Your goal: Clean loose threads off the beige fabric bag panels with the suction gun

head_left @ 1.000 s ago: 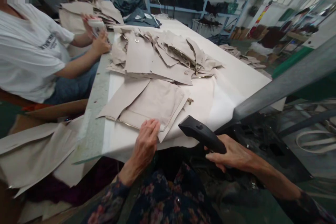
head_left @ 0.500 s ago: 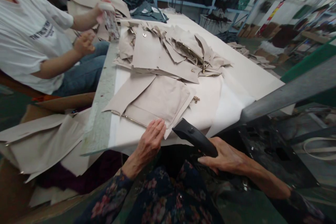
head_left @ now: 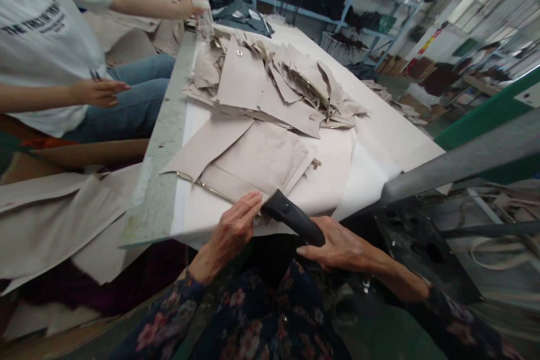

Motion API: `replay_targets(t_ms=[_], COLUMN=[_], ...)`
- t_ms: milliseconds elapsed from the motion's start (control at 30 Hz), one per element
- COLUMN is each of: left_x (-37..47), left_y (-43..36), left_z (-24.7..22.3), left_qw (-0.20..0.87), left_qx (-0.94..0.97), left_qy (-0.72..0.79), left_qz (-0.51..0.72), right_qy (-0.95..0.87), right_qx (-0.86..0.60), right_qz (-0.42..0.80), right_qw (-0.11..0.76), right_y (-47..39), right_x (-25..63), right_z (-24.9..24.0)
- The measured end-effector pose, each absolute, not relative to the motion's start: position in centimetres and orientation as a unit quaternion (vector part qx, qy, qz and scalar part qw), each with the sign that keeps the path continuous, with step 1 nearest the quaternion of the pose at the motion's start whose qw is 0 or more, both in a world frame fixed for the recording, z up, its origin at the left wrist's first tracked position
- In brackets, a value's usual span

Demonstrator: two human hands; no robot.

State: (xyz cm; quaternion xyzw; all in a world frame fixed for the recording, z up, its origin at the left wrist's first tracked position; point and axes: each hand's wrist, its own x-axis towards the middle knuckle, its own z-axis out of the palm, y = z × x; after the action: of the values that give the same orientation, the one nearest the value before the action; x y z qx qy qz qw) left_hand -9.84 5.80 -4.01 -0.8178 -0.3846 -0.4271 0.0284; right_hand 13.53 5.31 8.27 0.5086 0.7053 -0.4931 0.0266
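A beige fabric piece [head_left: 257, 152] with a metallic zip along one edge lies at the near end of the table. My left hand [head_left: 234, 225] is closed on its near edge, fingers pressed together on top and the thumb mostly hidden. In my right hand [head_left: 337, 244] is a black curved handheld tool [head_left: 293, 216] with a small button on it. The tool's flat tip meets the fabric's near corner, right beside my left fingertips. A small gold-coloured metal part [head_left: 315, 163] rests just right of the piece.
More beige pieces [head_left: 240, 79] are heaped farther up the white-covered table [head_left: 375, 112]. At left, a seated co-worker [head_left: 46, 28] holds a clear container [head_left: 205, 17]. A cardboard box [head_left: 84, 149] with beige pieces stands near left. A grey metal bar [head_left: 459, 152] crosses at right.
My right hand has brought the black tool left, against the fabric corner by my left fingers. The co-worker's hands have moved apart, one reaching toward the heap with the clear container.
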Motion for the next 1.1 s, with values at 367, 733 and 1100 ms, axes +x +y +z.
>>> replay_targets(t_ms=[367,733,1100], left_x=[-9.2,-9.1,-9.2], left_y=[5.0,5.3,5.6], left_z=[-3.4,-3.3,-3.2], left_qw=[-0.006,-0.012,-0.033], left_qx=[-0.695,-0.689,-0.699], left_qy=[-0.561,-0.575,-0.568], left_qz=[-0.450,-0.442,-0.433], right_qy=[0.685,0.688,0.682], right_qx=[0.506,0.504,0.561], right_qz=[-0.519,-0.517,-0.467], right_qw=[0.075,0.074,-0.041], right_y=[6.5,6.5,5.1], right_x=[13.8,13.6,17.1], right_z=[8.7,8.8,11.0])
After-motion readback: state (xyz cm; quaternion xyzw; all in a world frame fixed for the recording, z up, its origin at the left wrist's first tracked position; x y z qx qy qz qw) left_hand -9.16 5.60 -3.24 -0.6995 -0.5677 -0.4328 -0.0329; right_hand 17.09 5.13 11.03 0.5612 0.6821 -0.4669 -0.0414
